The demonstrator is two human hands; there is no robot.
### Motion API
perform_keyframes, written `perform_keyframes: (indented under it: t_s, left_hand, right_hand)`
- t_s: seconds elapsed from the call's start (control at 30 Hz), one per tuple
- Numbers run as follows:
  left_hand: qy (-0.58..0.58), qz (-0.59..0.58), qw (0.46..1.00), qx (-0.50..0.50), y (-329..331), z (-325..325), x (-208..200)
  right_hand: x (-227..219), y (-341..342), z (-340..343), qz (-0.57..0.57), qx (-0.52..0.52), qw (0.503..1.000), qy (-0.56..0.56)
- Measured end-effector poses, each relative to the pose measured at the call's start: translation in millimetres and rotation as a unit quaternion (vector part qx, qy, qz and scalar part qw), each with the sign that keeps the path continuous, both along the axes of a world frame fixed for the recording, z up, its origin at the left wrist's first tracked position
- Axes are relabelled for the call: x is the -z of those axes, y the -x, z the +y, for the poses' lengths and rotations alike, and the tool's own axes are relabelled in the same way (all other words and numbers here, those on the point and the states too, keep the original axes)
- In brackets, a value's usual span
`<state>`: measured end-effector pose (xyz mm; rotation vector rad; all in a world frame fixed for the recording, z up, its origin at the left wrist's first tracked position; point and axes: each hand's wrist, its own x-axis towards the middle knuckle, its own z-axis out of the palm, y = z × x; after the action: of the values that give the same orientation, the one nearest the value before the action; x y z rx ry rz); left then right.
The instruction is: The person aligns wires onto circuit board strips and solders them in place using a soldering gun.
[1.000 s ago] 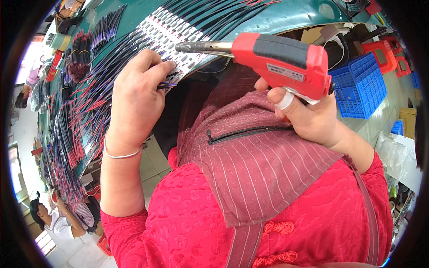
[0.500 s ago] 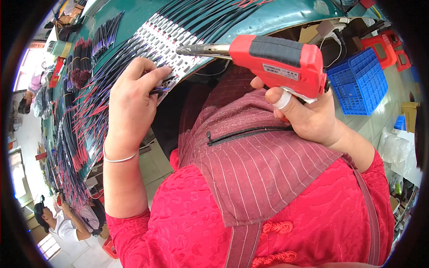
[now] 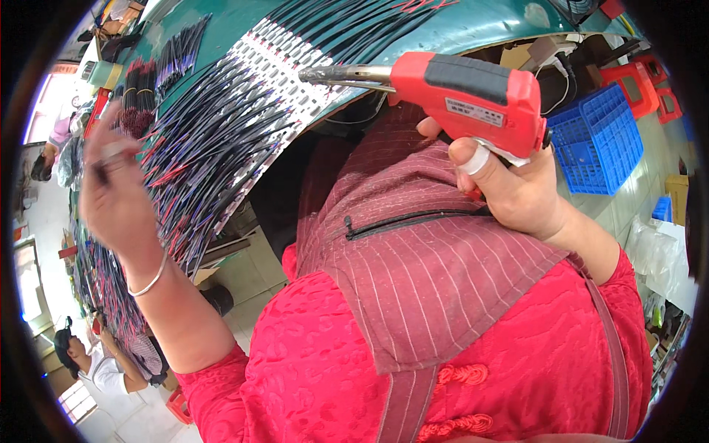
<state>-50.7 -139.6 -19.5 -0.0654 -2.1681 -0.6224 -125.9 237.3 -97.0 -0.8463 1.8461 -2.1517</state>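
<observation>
My right hand is wrapped round a red and black soldering gun, a white band on its thumb. The gun's metal barrel points left, its tip over a row of small grey-white parts on a white perforated board. Black wires with red and blue ends fan out from these parts on both sides. My left hand hangs at the left, above more bundled wires. Motion smears its fingers, so whether it holds anything cannot be made out.
The green table curves across the top. Banded wire bundles lie at its far left. On the floor at right stand a blue plastic crate and red stools. A person sits at lower left.
My left hand has left the near edge of the white board and swung left toward the wire bundles. The soldering gun has shifted slightly right, still in my right hand.
</observation>
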Motion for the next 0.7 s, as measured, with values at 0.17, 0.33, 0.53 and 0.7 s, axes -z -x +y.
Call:
perform_keyframes:
  t_s: [0.17, 0.33, 0.53, 0.7]
  left_hand:
    - [-0.209, 0.152, 0.965, -0.030, -15, -15, -19]
    - [-0.324, 0.154, 0.933, -0.017, -6, -21, 20]
    - [-0.353, 0.154, 0.923, 0.014, -12, -32, 40]
    - [-0.421, 0.155, 0.893, 0.048, -13, -31, 42]
  right_hand:
    - [-6, -3, -4, -0.022, 0.002, 1.000, 0.016]
    - [-7, -3, -8, -0.013, 0.005, 1.000, 0.006]
    - [-12, -4, -11, -0.042, -0.004, 0.999, -0.019]
    - [-8, -4, -18, 0.011, 0.003, 1.000, -0.014]
